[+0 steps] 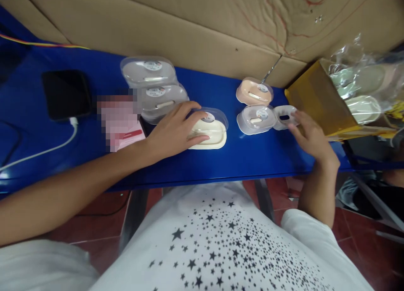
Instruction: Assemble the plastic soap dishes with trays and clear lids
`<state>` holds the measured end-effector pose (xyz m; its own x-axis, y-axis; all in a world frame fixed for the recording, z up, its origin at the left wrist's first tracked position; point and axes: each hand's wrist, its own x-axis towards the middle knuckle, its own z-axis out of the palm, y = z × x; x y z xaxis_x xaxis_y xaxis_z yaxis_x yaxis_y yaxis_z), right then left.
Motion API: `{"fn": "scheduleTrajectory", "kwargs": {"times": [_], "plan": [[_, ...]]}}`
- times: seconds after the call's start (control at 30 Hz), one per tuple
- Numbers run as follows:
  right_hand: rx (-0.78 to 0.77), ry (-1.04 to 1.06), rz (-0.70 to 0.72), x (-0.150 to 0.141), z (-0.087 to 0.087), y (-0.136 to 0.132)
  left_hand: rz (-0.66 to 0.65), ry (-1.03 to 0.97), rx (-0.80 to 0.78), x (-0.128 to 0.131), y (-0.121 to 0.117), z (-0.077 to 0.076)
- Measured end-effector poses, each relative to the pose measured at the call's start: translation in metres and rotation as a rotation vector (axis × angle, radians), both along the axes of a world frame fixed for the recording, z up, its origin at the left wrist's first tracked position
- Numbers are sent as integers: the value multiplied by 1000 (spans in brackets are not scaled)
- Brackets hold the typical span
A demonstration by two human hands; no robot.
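My left hand (181, 129) is closed over the left end of a cream oval box (208, 141), thumb at the near side and fingers at the far side. The box's clear lid (219, 116) bears a round label and looks shifted toward the back. At the right, the fingertips and thumb of my right hand (311, 135) pinch the right end of a white oval piece (279, 121) with a dark slot in it. That piece touches a white clear-lidded box (255, 124). Behind it stands a peach clear-lidded box (251, 91).
Two grey clear-lidded boxes (164, 101) stand at the back left, beside a partly blurred pink packet (129, 135). Farther left lies a black phone (65, 93) with a white cable (63, 145). An open cardboard carton (318, 101) holds plastic-wrapped boxes. Cardboard (189, 34) lines the blue table's back.
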<state>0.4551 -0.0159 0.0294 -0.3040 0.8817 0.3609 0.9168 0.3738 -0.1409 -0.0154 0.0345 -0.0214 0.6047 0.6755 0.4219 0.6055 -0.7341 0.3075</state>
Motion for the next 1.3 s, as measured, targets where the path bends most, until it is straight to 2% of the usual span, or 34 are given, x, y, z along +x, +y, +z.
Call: {"fn": "scheduleTrajectory", "kwargs": {"times": [0.07, 0.13, 0.23, 0.33, 0.5, 0.63, 0.7, 0.83, 1.0, 1.1, 1.2, 1.3], "plan": [[-25, -28, -15, 13, -16, -26, 6, -6, 9, -3, 1, 3], [-14, -39, -64, 11, -26, -55, 13, -7, 19, -5, 1, 6], [-31, 5, -98, -12, -31, -92, 66, 7, 60, -7, 1, 8], [-90, 83, -3, -48, -33, -109, 80, 38, 92, -10, 2, 7], [-142, 110, 267, -112, -38, -96, -167, 142, 77, -16, -2, 13], [-155, 78, 379, -147, -38, -77, -288, 282, 120, -17, -10, 21], [-171, 63, 410, -156, -37, -70, -282, 300, 94, -17, -10, 21], [-211, 49, 454, -165, -33, -56, -187, 267, 103, -15, -6, 19], [-268, 45, 511, -172, -25, -36, -125, 8, 68, -11, -8, 20], [-206, 35, 500, -176, -21, -29, -156, -55, 55, -7, -13, 20], [-140, -9, 477, -170, -23, -30, -126, -37, 90, -5, -15, 19], [-114, -16, 391, -149, -28, -42, -79, 28, 125, -7, -11, 17]]}}
